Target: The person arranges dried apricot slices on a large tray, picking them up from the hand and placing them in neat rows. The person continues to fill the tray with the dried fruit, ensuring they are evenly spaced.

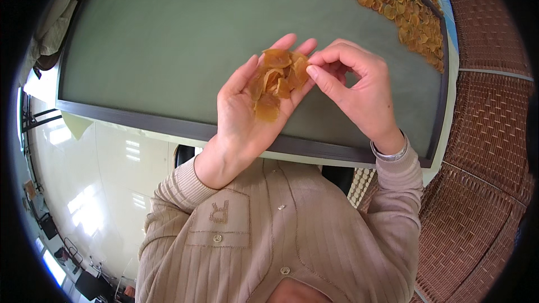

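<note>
On the upturned palm of my left hand (252, 105) lies a small heap of thin, translucent amber dried slices (273, 80). My right hand (358, 80) pinches the edge of one slice at the right side of the heap between thumb and forefinger. Both hands are above a large dark-framed tray or screen with a grey-green surface (156, 46). Many more amber slices (387, 4) lie overlapping in a band along its far and right edges.
The dark frame (143, 120) runs along the near side. Brown woven panels (484, 126) stand at the right. Glossy floor tiles (113, 168) show at the lower left, and crumpled cloth (54, 29) lies at the upper left.
</note>
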Demonstrator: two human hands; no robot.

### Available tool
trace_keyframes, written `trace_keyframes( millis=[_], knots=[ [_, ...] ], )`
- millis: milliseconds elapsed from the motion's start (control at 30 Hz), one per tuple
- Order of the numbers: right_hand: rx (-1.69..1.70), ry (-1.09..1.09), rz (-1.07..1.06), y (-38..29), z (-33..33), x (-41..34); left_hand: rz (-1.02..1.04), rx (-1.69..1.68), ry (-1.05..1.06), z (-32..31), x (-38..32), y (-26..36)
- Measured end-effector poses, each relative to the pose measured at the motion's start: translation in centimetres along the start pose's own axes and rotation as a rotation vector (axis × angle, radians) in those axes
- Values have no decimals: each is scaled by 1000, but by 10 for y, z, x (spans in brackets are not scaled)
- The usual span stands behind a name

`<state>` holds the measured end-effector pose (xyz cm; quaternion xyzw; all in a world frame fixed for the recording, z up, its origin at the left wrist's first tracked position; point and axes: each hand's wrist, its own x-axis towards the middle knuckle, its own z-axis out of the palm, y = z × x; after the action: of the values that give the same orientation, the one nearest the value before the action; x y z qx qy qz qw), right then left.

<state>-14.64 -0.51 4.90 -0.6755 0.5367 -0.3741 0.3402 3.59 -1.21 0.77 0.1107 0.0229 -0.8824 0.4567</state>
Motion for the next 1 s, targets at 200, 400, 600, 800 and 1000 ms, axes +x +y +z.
trace_keyframes(
  millis=[200,400,600,800,1000],
  knots=[
    [-157,76,-182,-3,8,1,-10,-38,-20,-4,-1,1],
    [-240,-80,-415,-21,23,-8,-1,88,-3,-1,-2,1],
    [-365,-177,-484,-17,33,-18,38,153,-37,0,-2,-4],
    [-354,-101,-555,-12,37,-20,36,99,-44,2,-2,-6],
    [-395,-57,-598,-10,37,-19,38,88,-51,2,-2,-6]
  ],
)
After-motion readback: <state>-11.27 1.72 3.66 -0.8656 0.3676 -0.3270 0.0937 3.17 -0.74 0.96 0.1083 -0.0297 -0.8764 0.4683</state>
